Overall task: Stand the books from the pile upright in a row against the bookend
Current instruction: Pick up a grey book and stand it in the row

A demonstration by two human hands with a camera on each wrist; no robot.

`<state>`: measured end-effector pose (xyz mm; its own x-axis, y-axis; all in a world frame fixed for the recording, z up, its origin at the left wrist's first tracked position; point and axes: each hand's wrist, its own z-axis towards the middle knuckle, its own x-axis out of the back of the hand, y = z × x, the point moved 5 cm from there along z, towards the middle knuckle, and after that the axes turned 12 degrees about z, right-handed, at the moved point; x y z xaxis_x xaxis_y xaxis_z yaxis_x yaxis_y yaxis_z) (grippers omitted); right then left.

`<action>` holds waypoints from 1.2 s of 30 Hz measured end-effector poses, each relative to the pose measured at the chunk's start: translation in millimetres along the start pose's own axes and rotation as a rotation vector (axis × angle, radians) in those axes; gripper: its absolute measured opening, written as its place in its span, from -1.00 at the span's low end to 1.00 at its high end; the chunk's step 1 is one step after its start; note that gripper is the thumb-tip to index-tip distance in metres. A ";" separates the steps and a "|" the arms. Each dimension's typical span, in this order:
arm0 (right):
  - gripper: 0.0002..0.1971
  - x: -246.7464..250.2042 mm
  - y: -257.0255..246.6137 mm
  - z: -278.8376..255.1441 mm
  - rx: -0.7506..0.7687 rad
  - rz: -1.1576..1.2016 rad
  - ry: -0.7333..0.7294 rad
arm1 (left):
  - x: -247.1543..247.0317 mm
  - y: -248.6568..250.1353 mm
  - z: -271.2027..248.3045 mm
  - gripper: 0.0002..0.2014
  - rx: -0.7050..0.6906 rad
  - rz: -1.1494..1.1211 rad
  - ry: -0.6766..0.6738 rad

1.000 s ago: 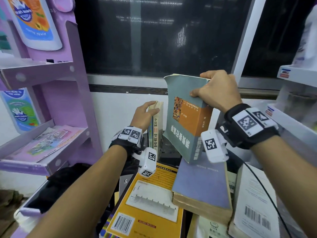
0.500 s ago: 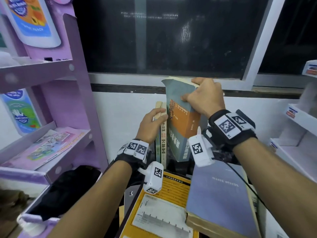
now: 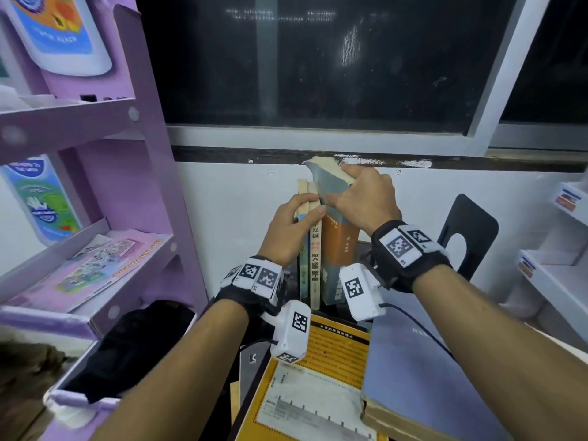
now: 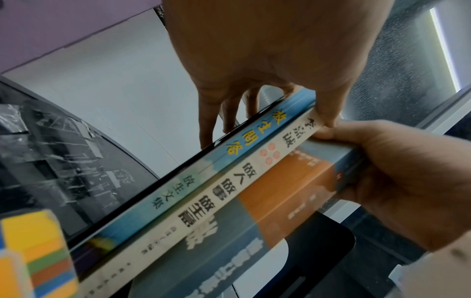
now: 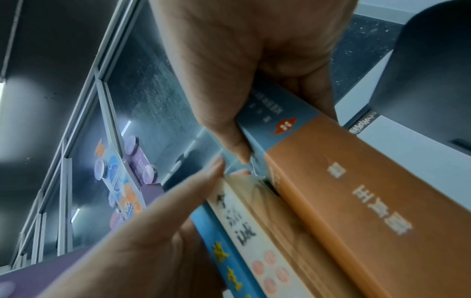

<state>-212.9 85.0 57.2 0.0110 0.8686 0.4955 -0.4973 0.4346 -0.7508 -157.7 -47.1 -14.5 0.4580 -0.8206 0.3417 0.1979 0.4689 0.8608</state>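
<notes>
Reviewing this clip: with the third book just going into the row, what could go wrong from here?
1. The black bookend stands apart to the right, so the grey-and-orange book may topple that way if the right hand lets go.
2. The two thin books stand only pinched by the left hand; releasing may let them lean over.
3. The yellow book lies close in front, leaving little room.

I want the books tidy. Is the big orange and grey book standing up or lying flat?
Standing up. The orange and grey book stands on end beside the cream book, with the right hand gripping its top.
</notes>
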 end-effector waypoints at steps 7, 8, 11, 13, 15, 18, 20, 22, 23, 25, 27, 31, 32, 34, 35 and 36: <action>-0.37 -12.4 13.6 -2.6 -0.006 -0.010 -0.076 | -4.4 -9.3 3.4 -0.50 0.000 0.040 -0.013; -0.37 -12.7 13.1 -2.4 0.001 -0.013 -0.091 | -4.3 -9.1 3.2 -0.49 0.001 0.042 -0.020; -0.37 -12.5 10.2 -4.5 0.023 -0.040 -0.165 | -2.7 -7.2 0.2 -0.44 0.007 0.023 -0.033; -0.39 -10.8 6.5 -8.5 0.036 -0.043 -0.227 | -1.6 -7.1 -3.2 -0.43 0.015 -0.009 -0.061; -0.44 -7.2 3.1 -12.7 0.047 -0.027 -0.282 | -0.8 -7.2 -7.5 -0.46 0.019 -0.036 -0.106; -0.39 -3.7 0.5 -15.7 0.054 -0.046 -0.353 | -0.1 -9.0 -10.9 -0.33 0.004 -0.024 -0.153; -0.28 -4.1 2.0 -15.7 0.044 -0.057 -0.394 | 1.2 -7.8 -11.7 -0.28 -0.017 0.011 -0.146; -0.15 -4.7 5.4 -16.3 0.026 -0.033 -0.422 | 1.9 -5.7 -11.9 -0.28 -0.030 0.053 -0.136; -0.11 -4.8 7.1 -16.9 0.017 -0.016 -0.427 | 1.9 -5.3 -11.9 -0.28 -0.031 0.069 -0.134; -0.09 -3.5 10.4 -17.6 -0.002 0.033 -0.422 | 1.5 -5.2 -11.3 -0.30 -0.030 0.083 -0.136; -0.10 -3.7 13.8 -18.8 -0.042 0.107 -0.416 | 1.6 -4.5 -10.9 -0.31 -0.034 0.097 -0.144; -0.14 -7.3 19.1 -20.2 -0.095 0.206 -0.407 | 3.2 -2.5 -9.8 -0.32 -0.050 0.146 -0.163; -0.15 -7.8 19.1 -20.0 -0.094 0.208 -0.406 | 3.5 -2.3 -9.8 -0.33 -0.053 0.155 -0.166; -0.17 -8.4 18.5 -19.6 -0.083 0.194 -0.413 | 3.4 -1.9 -10.3 -0.34 -0.056 0.165 -0.169; -0.17 -8.3 17.9 -19.7 -0.081 0.190 -0.414 | 3.2 -1.3 -10.9 -0.35 -0.056 0.171 -0.171; -0.18 -8.2 17.7 -19.7 -0.081 0.193 -0.412 | 3.3 -0.8 -11.4 -0.36 -0.054 0.175 -0.169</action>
<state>-204.7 90.2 31.2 -0.4285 0.7756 0.4636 -0.3871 0.3060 -0.8698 -146.5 -46.6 -18.3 0.3385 -0.7661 0.5464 0.1765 0.6221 0.7628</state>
